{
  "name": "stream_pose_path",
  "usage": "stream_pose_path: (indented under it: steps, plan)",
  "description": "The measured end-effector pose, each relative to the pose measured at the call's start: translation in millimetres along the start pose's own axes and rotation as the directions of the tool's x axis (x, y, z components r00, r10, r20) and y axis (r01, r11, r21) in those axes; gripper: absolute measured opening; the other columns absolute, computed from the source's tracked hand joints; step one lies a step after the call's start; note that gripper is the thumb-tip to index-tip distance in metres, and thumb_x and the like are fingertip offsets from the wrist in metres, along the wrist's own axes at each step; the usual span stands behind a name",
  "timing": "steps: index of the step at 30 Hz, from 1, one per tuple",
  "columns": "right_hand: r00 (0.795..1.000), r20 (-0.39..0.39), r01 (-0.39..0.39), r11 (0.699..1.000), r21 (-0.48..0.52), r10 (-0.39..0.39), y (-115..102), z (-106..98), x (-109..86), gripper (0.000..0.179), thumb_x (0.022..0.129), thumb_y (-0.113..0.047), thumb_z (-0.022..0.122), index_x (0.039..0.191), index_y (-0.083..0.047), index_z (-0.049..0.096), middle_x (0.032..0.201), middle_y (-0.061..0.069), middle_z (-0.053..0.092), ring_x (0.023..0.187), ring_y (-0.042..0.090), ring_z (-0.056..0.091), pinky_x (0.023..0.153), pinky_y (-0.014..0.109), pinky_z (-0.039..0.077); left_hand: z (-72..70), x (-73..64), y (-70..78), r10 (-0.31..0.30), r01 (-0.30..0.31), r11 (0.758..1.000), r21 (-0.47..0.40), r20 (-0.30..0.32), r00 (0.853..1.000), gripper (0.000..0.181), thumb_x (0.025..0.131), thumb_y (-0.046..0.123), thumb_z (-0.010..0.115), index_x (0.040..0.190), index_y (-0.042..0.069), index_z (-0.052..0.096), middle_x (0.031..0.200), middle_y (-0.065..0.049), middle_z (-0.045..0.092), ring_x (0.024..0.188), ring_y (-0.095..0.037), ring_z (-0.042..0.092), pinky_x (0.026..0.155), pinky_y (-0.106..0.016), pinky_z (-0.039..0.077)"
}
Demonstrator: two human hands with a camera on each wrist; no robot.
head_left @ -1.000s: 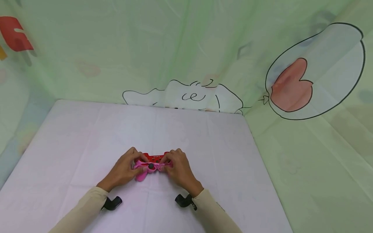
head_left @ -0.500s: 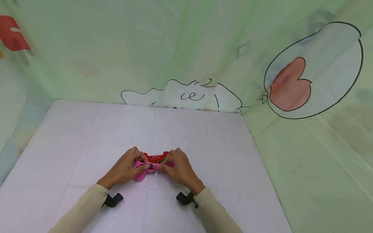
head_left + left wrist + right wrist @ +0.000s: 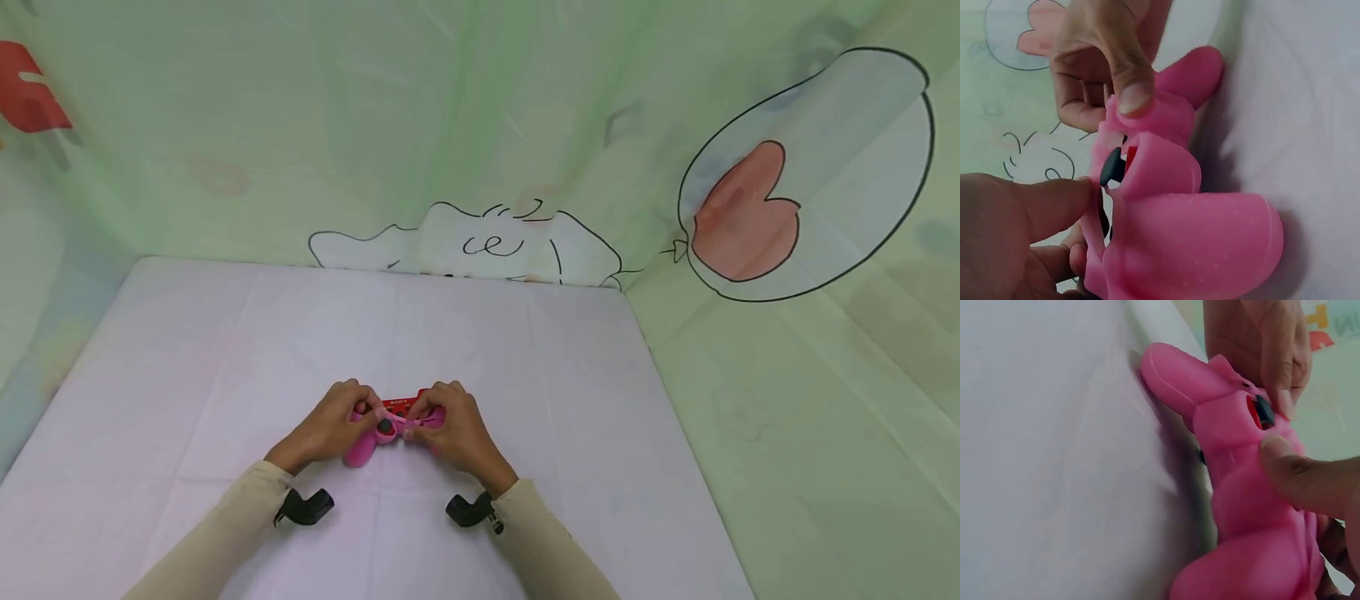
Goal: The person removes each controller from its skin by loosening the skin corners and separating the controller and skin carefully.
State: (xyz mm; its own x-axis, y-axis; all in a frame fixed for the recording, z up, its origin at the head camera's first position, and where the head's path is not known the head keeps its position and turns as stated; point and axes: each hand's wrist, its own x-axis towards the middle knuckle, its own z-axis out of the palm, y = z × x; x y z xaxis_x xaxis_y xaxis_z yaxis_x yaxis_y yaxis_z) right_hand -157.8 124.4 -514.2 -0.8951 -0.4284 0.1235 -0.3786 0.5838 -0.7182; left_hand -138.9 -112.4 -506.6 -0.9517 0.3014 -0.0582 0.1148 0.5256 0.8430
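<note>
A red game controller (image 3: pixel 399 402) marked SONY lies on the table, partly inside a soft pink silicone cover (image 3: pixel 362 451). My left hand (image 3: pixel 330 423) pinches the cover's upper edge left of centre, thumb toward me. On the other side my right hand (image 3: pixel 456 427) pinches the same cover, its thumb pressing the front near the middle. One black thumbstick (image 3: pixel 1112 166) pokes through an opening between the hands, with a little red beside it. In the right wrist view the cover's rounded grips (image 3: pixel 1179 375) bulge outward. The fingers hide much of the controller's top.
A white-clothed table (image 3: pixel 525 358) spreads around the hands. Green printed curtains (image 3: pixel 375 125) hang behind it and at the sides. A black curved camera mount (image 3: pixel 307 507) sits at the left wrist, and another black mount (image 3: pixel 468 510) at the right.
My left hand has shifted slightly right and its thumb has moved up to the cover's edge, leaving the thumbstick more visible. My right hand keeps pinching the cover, with small movements.
</note>
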Motion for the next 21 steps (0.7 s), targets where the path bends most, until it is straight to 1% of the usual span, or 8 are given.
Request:
stream_pose_path:
  steps: [4, 6, 7, 11, 13, 15, 18, 21]
  plan:
    - [1.000, -0.028, -0.012, 1.000, -0.020, 0.012, 1, 5, -0.7, 0.024, 0.078, -0.019, 0.097, 0.086, -0.025, 0.074, 0.087, -0.010, 0.065, 0.090, 0.011, 0.052, 0.083, 0.029, 0.042, -1.8, -3.6, 1.4, -0.016, 0.017, 0.998, -0.064, 0.024, 1.000, 0.010, 0.102, 0.015, 0.070, 0.092, 0.014, 0.072, 0.089, -0.003, 0.049, 0.099, -0.022, 0.040, 0.083, -0.034, 0.032]
    - [0.999, -0.040, -0.012, 1.000, -0.017, 0.011, 0, 6, -1.2, 0.024, 0.078, -0.019, 0.096, 0.086, -0.025, 0.074, 0.087, -0.011, 0.066, 0.090, 0.010, 0.051, 0.084, 0.030, 0.042, -2.4, -6.3, 0.9, -0.002, 0.004, 0.999, -0.052, 0.025, 1.000, 0.011, 0.100, 0.016, 0.073, 0.089, 0.018, 0.072, 0.090, -0.002, 0.052, 0.100, -0.022, 0.040, 0.083, -0.035, 0.033]
    - [0.999, -0.046, -0.011, 1.000, -0.019, 0.010, 0, 6, -1.7, 0.024, 0.078, -0.020, 0.096, 0.086, -0.025, 0.075, 0.087, -0.010, 0.066, 0.090, 0.010, 0.051, 0.084, 0.030, 0.042, -2.5, -7.6, 0.4, 0.012, -0.011, 0.999, -0.033, 0.019, 1.000, 0.012, 0.098, 0.016, 0.076, 0.088, 0.020, 0.072, 0.091, -0.002, 0.054, 0.100, -0.022, 0.040, 0.083, -0.035, 0.033]
    - [0.998, -0.061, 0.012, 0.998, -0.058, -0.016, 1, 6, -3.8, 0.021, 0.078, -0.025, 0.096, 0.088, -0.025, 0.077, 0.089, -0.012, 0.068, 0.091, 0.008, 0.052, 0.084, 0.029, 0.044, 0.9, -12.9, -2.4, 0.078, -0.076, 0.995, 0.064, -0.033, 0.996, 0.025, 0.086, 0.015, 0.089, 0.083, 0.027, 0.067, 0.089, 0.004, 0.056, 0.096, -0.020, 0.042, 0.080, -0.033, 0.036]
    - [0.997, -0.059, 0.037, 0.994, -0.098, -0.043, 1, 5, -5.1, 0.020, 0.079, -0.027, 0.095, 0.090, -0.025, 0.079, 0.090, -0.012, 0.070, 0.092, 0.008, 0.053, 0.084, 0.029, 0.045, 4.3, -14.3, -3.4, 0.122, -0.112, 0.987, 0.116, -0.075, 0.990, 0.032, 0.080, 0.012, 0.093, 0.082, 0.028, 0.065, 0.088, 0.006, 0.056, 0.093, -0.018, 0.043, 0.079, -0.032, 0.038]
    - [0.996, -0.049, 0.069, 0.989, -0.129, -0.076, 1, 2, -6.5, 0.021, 0.078, -0.027, 0.096, 0.092, -0.025, 0.080, 0.091, -0.011, 0.071, 0.093, 0.009, 0.054, 0.085, 0.030, 0.047, 7.6, -14.8, -4.2, 0.155, -0.137, 0.979, 0.154, -0.115, 0.981, 0.036, 0.076, 0.010, 0.096, 0.082, 0.027, 0.065, 0.087, 0.008, 0.056, 0.090, -0.016, 0.044, 0.077, -0.030, 0.040]
    - [0.989, -0.034, 0.133, 0.977, -0.168, -0.141, 4, -1, -8.4, 0.025, 0.076, -0.026, 0.098, 0.095, -0.025, 0.082, 0.093, -0.010, 0.071, 0.097, 0.011, 0.056, 0.087, 0.032, 0.050, 10.8, -15.3, -4.7, 0.180, -0.151, 0.972, 0.177, -0.162, 0.970, 0.037, 0.074, 0.007, 0.096, 0.082, 0.027, 0.066, 0.084, 0.010, 0.057, 0.086, -0.014, 0.045, 0.074, -0.029, 0.042]
    - [0.980, -0.033, 0.187, 0.964, -0.187, -0.196, 8, -2, -9.5, 0.025, 0.075, -0.022, 0.098, 0.095, -0.024, 0.083, 0.094, -0.008, 0.070, 0.101, 0.013, 0.058, 0.088, 0.033, 0.052, 11.1, -15.7, -5.9, 0.185, -0.154, 0.973, 0.173, -0.182, 0.966, 0.037, 0.073, 0.007, 0.097, 0.081, 0.029, 0.068, 0.082, 0.011, 0.056, 0.085, -0.012, 0.044, 0.074, -0.027, 0.043]
